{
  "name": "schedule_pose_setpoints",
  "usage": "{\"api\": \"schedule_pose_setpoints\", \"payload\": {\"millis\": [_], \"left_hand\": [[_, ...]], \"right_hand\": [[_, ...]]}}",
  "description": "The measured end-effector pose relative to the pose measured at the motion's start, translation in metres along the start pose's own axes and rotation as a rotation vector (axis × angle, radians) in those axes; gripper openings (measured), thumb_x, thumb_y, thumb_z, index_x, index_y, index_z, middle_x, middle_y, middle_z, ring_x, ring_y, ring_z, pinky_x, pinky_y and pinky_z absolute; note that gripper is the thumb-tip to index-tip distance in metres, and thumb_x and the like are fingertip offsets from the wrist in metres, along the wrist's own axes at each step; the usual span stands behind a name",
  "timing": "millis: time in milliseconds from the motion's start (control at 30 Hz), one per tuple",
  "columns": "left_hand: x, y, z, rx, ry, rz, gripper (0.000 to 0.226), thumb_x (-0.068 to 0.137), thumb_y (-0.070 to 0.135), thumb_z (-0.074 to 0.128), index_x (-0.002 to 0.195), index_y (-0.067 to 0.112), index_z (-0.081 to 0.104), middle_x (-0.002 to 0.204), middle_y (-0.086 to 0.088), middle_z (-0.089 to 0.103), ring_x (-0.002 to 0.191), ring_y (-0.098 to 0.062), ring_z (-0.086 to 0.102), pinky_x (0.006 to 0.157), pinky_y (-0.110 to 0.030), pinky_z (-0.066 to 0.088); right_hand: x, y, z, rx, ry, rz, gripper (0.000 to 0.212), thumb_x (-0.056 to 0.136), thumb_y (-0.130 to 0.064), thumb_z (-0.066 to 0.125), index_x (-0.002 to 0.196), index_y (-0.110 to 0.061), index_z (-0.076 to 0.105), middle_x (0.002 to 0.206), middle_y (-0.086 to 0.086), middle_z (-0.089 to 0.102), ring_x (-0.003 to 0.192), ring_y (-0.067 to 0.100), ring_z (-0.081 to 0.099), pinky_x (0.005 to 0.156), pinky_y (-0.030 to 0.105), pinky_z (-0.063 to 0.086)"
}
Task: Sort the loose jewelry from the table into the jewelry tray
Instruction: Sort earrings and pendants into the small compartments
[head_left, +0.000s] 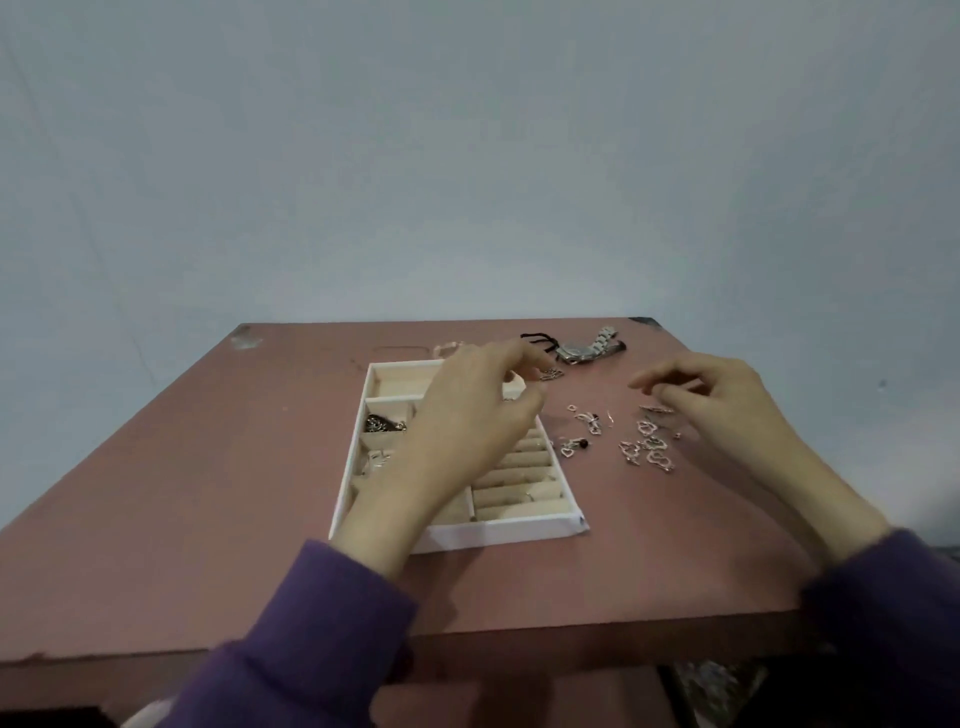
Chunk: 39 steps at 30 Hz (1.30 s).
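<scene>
A white jewelry tray (498, 529) with beige compartments lies on the reddish table (208, 493). My left hand (467, 415) hovers over the tray and pinches a small silver heart-shaped piece (550, 374) at its fingertips, above the tray's far right corner. My right hand (717, 400) hangs above a scatter of loose silver heart charms (649, 447) to the right of the tray, fingers loosely curled, holding nothing that I can see. More small silver pieces (584, 423) lie between the tray and the scatter. A dark piece (382, 423) sits in a left compartment of the tray.
A silver watch (587, 348) and a black cord (540, 340) lie at the table's far edge, behind the tray. A pale pink piece (448, 347) lies just beyond the tray. A plain wall stands behind the table.
</scene>
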<state>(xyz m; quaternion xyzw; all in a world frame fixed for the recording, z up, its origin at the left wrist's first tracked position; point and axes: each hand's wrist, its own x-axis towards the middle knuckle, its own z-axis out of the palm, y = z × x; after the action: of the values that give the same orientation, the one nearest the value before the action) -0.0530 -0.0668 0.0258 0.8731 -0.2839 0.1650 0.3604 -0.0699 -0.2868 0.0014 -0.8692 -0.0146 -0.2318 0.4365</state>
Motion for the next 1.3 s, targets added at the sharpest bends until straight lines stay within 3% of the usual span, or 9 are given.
{"api": "schedule_pose_setpoints", "payload": {"millis": [167,300,500,600,667,733,833,1033,1300], "left_hand": [[0.023,0.009,0.027,0.121,-0.194,-0.007,0.023,0.085,0.009,0.055,0.101,0.017,0.069,0.102,0.002,0.070,0.093,-0.013,0.059,0.077,-0.017,0.037],[0.033,0.010,0.037,0.288,-0.315,-0.013,0.024,0.083,0.008,0.055,0.099,0.016,0.071,0.102,-0.003,0.070,0.096,-0.021,0.061,0.078,-0.025,0.044],[0.039,0.010,0.041,0.405,-0.378,-0.041,0.023,0.083,0.014,0.055,0.099,0.015,0.071,0.103,-0.007,0.070,0.102,-0.024,0.061,0.084,-0.033,0.050],[0.039,0.012,0.040,0.396,-0.409,-0.048,0.022,0.082,0.013,0.057,0.097,0.016,0.073,0.100,-0.005,0.071,0.097,-0.022,0.062,0.081,-0.032,0.052],[0.038,0.012,0.040,0.396,-0.431,-0.051,0.021,0.082,0.011,0.058,0.096,0.017,0.073,0.099,-0.004,0.071,0.095,-0.021,0.063,0.081,-0.033,0.053],[0.038,0.012,0.040,0.398,-0.433,-0.048,0.023,0.081,0.008,0.058,0.095,0.018,0.074,0.099,-0.003,0.071,0.094,-0.020,0.064,0.082,-0.032,0.053],[0.038,0.011,0.041,0.401,-0.429,-0.051,0.025,0.080,0.005,0.058,0.094,0.019,0.073,0.100,-0.003,0.071,0.094,-0.021,0.064,0.082,-0.033,0.053],[0.037,0.009,0.043,0.375,-0.406,-0.059,0.028,0.079,0.002,0.055,0.093,0.018,0.073,0.097,-0.005,0.071,0.092,-0.022,0.065,0.081,-0.033,0.053],[0.033,0.009,0.035,0.291,-0.241,-0.010,0.030,0.082,0.004,0.048,0.096,0.016,0.072,0.094,-0.002,0.071,0.088,-0.019,0.062,0.072,-0.027,0.046]], "right_hand": [[0.003,0.004,0.003,-0.050,0.001,0.005,0.031,0.082,0.004,0.055,0.075,-0.022,0.071,0.071,-0.002,0.066,0.053,-0.008,0.056,0.058,0.021,0.042],[0.004,0.004,0.002,-0.070,-0.007,0.022,0.028,0.082,0.003,0.054,0.080,-0.017,0.073,0.078,0.010,0.068,0.054,-0.008,0.057,0.065,0.031,0.049],[0.001,0.003,0.001,-0.072,-0.017,0.035,0.026,0.083,-0.001,0.056,0.080,-0.019,0.074,0.068,-0.001,0.065,0.058,0.007,0.057,0.059,0.023,0.044],[0.001,0.001,0.002,-0.080,-0.027,0.027,0.025,0.083,0.000,0.056,0.081,-0.018,0.073,0.071,0.004,0.068,0.056,0.000,0.057,0.056,0.017,0.041],[0.001,0.001,0.002,-0.084,-0.028,0.024,0.024,0.084,-0.001,0.056,0.081,-0.018,0.073,0.074,0.005,0.069,0.059,0.006,0.059,0.059,0.021,0.043],[0.000,0.001,0.001,-0.082,-0.033,0.020,0.024,0.084,-0.002,0.056,0.081,-0.019,0.073,0.073,0.005,0.069,0.063,0.013,0.058,0.059,0.020,0.042],[-0.001,0.001,0.001,-0.091,-0.032,0.013,0.025,0.083,-0.002,0.056,0.080,-0.020,0.073,0.072,0.002,0.068,0.059,0.006,0.056,0.056,0.014,0.040],[0.000,0.002,0.002,-0.096,-0.039,0.008,0.027,0.083,-0.002,0.055,0.079,-0.022,0.072,0.071,-0.004,0.068,0.073,0.023,0.062,0.065,0.024,0.045],[0.003,0.002,0.008,-0.196,-0.056,-0.063,0.021,0.082,-0.001,0.059,0.084,-0.017,0.073,0.075,0.000,0.065,0.057,-0.006,0.051,0.057,0.004,0.036]]}}
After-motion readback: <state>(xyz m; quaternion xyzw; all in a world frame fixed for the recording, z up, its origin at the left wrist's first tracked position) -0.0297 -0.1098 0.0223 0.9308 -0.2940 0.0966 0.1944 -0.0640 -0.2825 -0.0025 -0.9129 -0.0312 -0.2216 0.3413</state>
